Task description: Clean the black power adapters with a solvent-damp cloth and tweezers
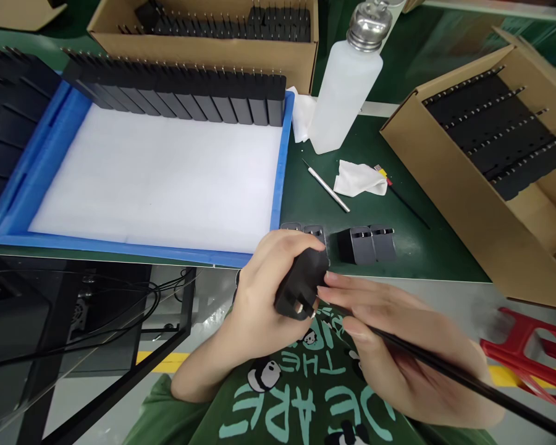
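My left hand is wrapped around a black power adapter, with its metal plug pins facing down toward me. My right hand pinches a long thin black rod between thumb and fingers, and its fingertips touch the adapter's right side. The rod's tip is hidden at the adapter. Two more black adapters stand close together on the green table to the right. Others are partly covered behind my left hand.
A blue-edged tray holds a row of adapters. Cartons of adapters stand behind and at right. A white pump bottle, a silver pen-like tool, a white cloth and a black-handled brush-like tool lie about.
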A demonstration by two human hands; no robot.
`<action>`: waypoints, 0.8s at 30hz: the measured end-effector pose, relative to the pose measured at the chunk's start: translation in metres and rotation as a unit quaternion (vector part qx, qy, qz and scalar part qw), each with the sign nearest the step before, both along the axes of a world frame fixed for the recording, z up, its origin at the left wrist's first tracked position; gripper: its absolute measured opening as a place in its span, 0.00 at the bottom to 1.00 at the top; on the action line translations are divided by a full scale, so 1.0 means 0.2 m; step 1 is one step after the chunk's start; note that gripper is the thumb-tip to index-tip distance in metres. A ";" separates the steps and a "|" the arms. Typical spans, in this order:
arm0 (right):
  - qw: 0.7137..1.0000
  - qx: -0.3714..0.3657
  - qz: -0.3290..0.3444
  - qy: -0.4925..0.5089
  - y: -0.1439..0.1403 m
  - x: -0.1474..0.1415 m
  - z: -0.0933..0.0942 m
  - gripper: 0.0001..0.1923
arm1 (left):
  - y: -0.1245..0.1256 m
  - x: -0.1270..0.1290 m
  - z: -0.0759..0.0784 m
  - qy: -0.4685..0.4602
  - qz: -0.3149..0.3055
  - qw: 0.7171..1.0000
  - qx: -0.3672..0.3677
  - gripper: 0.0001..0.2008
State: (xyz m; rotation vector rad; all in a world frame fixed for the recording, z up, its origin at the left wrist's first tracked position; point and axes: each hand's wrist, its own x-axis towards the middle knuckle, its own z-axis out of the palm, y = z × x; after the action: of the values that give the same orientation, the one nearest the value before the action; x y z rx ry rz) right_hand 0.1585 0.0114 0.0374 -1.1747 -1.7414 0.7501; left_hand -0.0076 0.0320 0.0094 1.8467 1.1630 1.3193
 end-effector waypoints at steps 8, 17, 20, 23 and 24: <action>1.000 -0.005 -0.020 0.002 0.00 -0.01 0.01 0.05 | 0.00 0.00 -0.01 0.003 -0.007 1.000 0.002 0.22; 0.999 0.043 0.008 0.011 0.02 -0.01 0.01 0.06 | 0.00 0.00 0.00 0.003 -0.003 1.000 0.001 0.23; 0.998 0.060 0.010 0.015 0.04 -0.01 0.02 0.06 | 0.01 0.00 0.00 0.001 -0.004 1.000 0.005 0.22; 0.997 0.055 0.048 0.002 0.07 0.02 0.04 0.06 | 0.01 0.00 0.00 0.004 -0.002 1.000 0.007 0.21; 0.996 0.050 0.072 -0.007 0.09 0.03 0.05 0.06 | 0.01 0.00 0.00 0.006 -0.003 1.000 0.007 0.22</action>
State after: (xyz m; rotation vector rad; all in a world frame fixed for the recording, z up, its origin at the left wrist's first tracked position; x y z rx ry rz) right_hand 0.1653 0.0287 0.0482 -0.9976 -1.8677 0.7311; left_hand -0.0070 0.0338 0.0098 1.8703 1.1562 1.3173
